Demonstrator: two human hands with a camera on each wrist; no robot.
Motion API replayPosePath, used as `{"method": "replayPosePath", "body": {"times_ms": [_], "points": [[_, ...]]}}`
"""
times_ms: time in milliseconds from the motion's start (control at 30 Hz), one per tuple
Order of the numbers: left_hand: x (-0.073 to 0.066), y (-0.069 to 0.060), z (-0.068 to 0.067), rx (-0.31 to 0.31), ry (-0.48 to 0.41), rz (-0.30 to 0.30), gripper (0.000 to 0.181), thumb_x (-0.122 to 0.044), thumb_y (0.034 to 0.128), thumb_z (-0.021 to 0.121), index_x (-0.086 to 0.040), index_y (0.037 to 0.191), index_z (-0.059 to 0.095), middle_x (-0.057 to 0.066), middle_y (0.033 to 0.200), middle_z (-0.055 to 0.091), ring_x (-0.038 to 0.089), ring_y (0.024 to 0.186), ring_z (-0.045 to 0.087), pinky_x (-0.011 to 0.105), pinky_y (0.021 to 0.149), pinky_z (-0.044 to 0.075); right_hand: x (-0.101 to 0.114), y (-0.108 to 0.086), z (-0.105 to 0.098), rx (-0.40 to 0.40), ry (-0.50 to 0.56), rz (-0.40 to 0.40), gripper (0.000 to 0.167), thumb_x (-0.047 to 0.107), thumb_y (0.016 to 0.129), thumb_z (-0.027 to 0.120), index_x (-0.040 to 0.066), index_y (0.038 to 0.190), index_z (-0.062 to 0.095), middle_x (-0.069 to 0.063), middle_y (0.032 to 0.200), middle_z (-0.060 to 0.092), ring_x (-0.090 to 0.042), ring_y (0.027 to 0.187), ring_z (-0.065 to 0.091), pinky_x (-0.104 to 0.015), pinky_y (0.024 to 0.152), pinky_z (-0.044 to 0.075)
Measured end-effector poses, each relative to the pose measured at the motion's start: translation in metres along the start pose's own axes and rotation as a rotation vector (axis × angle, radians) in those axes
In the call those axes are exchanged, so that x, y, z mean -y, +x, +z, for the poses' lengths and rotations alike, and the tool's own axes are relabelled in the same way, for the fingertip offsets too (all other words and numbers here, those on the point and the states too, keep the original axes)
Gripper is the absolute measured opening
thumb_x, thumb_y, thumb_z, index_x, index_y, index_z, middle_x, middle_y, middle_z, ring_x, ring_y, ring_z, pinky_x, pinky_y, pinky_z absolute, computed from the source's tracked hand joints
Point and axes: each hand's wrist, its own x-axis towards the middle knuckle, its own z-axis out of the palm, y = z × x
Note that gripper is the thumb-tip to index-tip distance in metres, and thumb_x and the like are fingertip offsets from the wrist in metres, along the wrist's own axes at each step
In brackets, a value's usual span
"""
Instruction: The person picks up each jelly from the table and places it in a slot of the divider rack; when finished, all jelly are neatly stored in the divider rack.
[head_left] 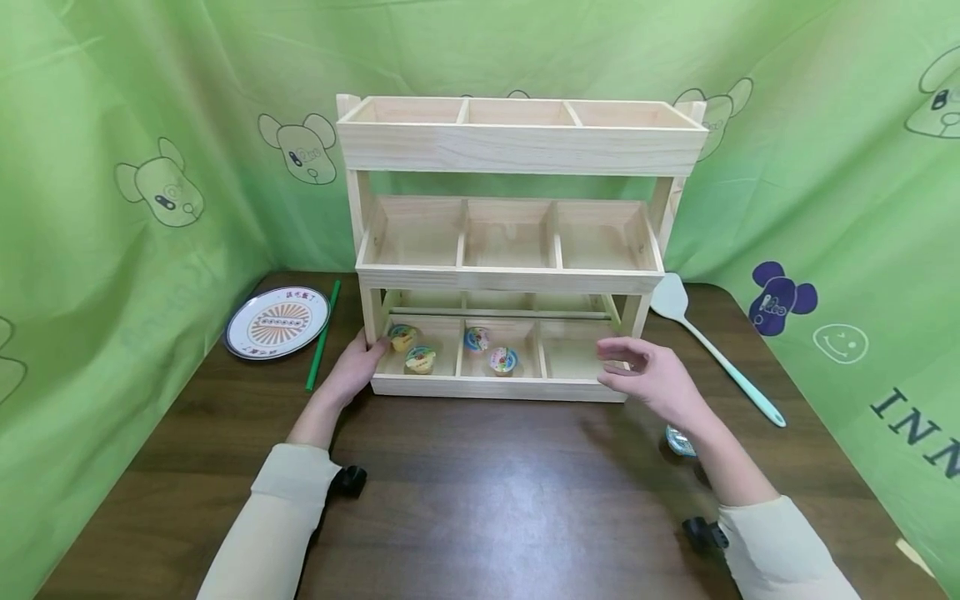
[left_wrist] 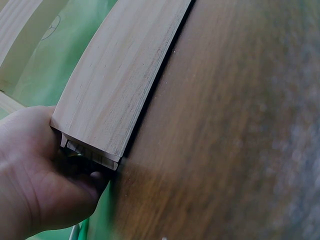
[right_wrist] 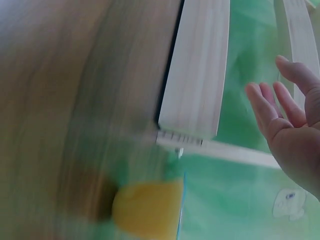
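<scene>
A three-tier wooden rack (head_left: 495,279) stands on the table, each tier split into three compartments. My left hand (head_left: 354,367) grips the left end of its bottom tray (left_wrist: 115,85). Two small jelly cups, one behind (head_left: 402,337) and one in front (head_left: 421,360), lie in that tray's left compartment. The middle compartment has two more, a rear cup (head_left: 476,338) and a front cup (head_left: 503,361). Above the tray's right end hovers my right hand (head_left: 656,379), fingers apart and holding nothing. A yellow jelly cup (right_wrist: 147,209) is on the table below it, partly hidden by the forearm in the head view.
Left of the rack lie a white patterned plate (head_left: 277,322) and a green stick (head_left: 322,337). A pale spatula-like tool with a mint handle (head_left: 720,358) lies to the right. Green printed cloth (head_left: 150,100) hangs behind and on both sides of the table.
</scene>
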Motion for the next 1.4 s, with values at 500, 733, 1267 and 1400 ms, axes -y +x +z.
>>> {"method": "replayPosePath", "body": {"times_ms": [500, 733, 1267, 1400], "points": [[0.000, -0.001, -0.001, 0.000, -0.003, 0.007, 0.065, -0.024, 0.1091, 0.040, 0.005, 0.159, 0.010, 0.032, 0.159, 0.023, 0.042, 0.146, 0.026, 0.056, 0.117, 0.023, -0.015, -0.046, -0.046, 0.008, -0.186, 0.072, 0.052, 0.012, 0.089, 0.080, -0.005, 0.134, 0.059, -0.027, 0.133, 0.060, -0.030, 0.109, 0.068, -0.022, 0.083, 0.055], [-0.013, -0.006, -0.001, 0.021, -0.027, -0.014, 0.063, -0.019, 0.1092, 0.039, 0.010, 0.157, 0.009, 0.035, 0.158, 0.021, 0.045, 0.146, 0.023, 0.057, 0.117, 0.021, -0.020, -0.062, -0.059, 0.058, -0.207, 0.109, 0.054, 0.012, 0.089, 0.080, -0.005, 0.135, 0.057, -0.028, 0.137, 0.057, -0.043, 0.112, 0.064, -0.023, 0.082, 0.055], [-0.020, -0.010, 0.000, 0.027, -0.028, -0.014, 0.063, -0.017, 0.1091, 0.038, 0.009, 0.157, 0.007, 0.035, 0.159, 0.019, 0.045, 0.146, 0.021, 0.058, 0.117, 0.020, -0.034, -0.077, -0.076, 0.198, -0.409, 0.125, 0.062, 0.028, 0.082, 0.086, 0.005, 0.135, 0.062, -0.018, 0.134, 0.062, -0.039, 0.118, 0.061, -0.027, 0.090, 0.051], [-0.035, -0.020, -0.001, 0.035, -0.025, -0.023, 0.062, -0.015, 0.1090, 0.038, 0.011, 0.156, 0.008, 0.036, 0.158, 0.019, 0.045, 0.146, 0.021, 0.057, 0.118, 0.020, -0.036, -0.077, -0.078, 0.230, -0.448, 0.086, 0.061, 0.026, 0.079, 0.088, 0.004, 0.131, 0.064, -0.015, 0.128, 0.066, -0.026, 0.116, 0.060, -0.025, 0.091, 0.048]]}}
